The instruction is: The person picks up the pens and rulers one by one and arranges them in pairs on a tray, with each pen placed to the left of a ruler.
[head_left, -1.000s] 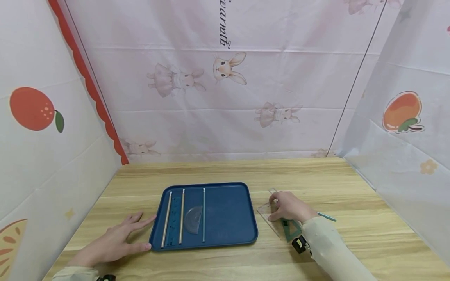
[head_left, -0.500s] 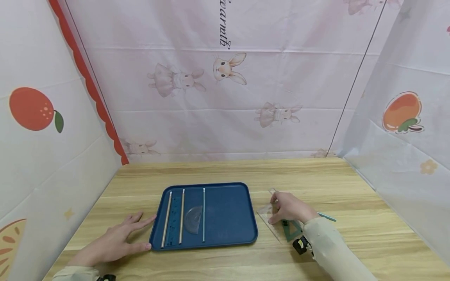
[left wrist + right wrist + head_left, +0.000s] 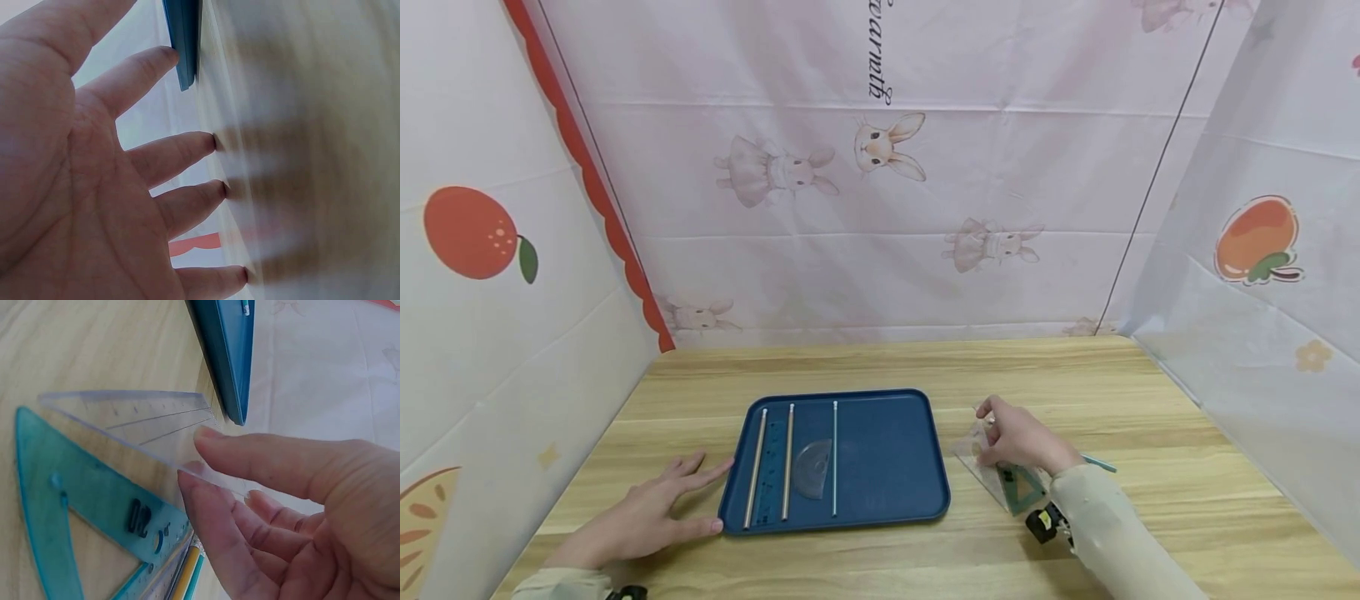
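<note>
My right hand (image 3: 1021, 437) pinches a clear set square (image 3: 137, 419) between thumb and fingertips, to the right of the tray. The set square is tilted, with one edge raised, in the right wrist view. Beneath and beside it lies a teal set square (image 3: 81, 469), partly hidden by the hand. My left hand (image 3: 643, 517) is spread on the table, its index finger and thumb touching the left side of the blue tray (image 3: 887, 458). In the left wrist view its fingers are outstretched and the index fingertip meets the tray's side.
In the tray lie two gold pencils (image 3: 756, 468), a blue ruler (image 3: 769, 479) between them, a clear protractor (image 3: 811, 471) and a light-blue pencil (image 3: 835, 458). Beyond the right hand a teal pencil (image 3: 1099, 462) pokes out. A yellow pencil (image 3: 186, 572) lies under the hand. Printed cloth walls surround the table.
The right hand has risen slightly, and the clear set square has shifted and tilted with it. The left hand and the tray have stayed still.
</note>
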`<state>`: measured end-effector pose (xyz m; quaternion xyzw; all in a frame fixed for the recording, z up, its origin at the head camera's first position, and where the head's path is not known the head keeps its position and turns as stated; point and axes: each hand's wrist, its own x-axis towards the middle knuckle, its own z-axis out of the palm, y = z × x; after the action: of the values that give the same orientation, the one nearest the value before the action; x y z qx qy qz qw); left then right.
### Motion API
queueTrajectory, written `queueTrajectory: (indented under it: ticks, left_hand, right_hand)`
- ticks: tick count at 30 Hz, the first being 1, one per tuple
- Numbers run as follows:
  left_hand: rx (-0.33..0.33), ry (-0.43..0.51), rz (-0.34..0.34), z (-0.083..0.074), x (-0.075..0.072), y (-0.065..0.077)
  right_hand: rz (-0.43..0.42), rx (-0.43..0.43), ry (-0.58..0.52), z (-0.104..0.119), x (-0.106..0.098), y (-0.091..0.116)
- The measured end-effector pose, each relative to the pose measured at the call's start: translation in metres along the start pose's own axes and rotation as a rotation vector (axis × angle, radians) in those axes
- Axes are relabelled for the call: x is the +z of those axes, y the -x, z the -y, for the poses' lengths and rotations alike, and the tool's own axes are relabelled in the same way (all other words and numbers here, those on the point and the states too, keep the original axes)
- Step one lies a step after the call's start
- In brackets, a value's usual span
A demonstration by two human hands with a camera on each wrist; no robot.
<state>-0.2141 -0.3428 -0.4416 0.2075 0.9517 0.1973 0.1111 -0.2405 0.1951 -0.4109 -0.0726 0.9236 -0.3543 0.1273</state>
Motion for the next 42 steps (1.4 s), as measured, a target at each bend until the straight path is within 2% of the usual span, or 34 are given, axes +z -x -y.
queueTrajectory:
  ticks: [13,20,25,32,42]
  left_hand:
    - [0.001,0.008,0.001,-0.001,-0.002,0.001]
    - [-0.011,0.000,-0.005,-0.001,-0.004,0.003]
    - [-0.012,0.023,0.017,-0.003,-0.003,0.001]
    - [0.006,0.010,-0.006,-0.004,-0.003,0.003]
    - [0.010,0.003,-0.003,-0.004,-0.003,0.002]
  right_hand:
    - [-0.006,-0.029,-0.119,-0.002,-0.008,-0.001]
    - [-0.021,-0.077,-0.110,0.003,-0.008,-0.006]
    - [-0.052,-0.051,-0.131,0.008,-0.010,-0.006]
    - [-0.073,-0.075,-0.131,0.017,-0.008,-0.009]
    - [-0.086,-0.071,-0.222,0.027,0.003,-0.023]
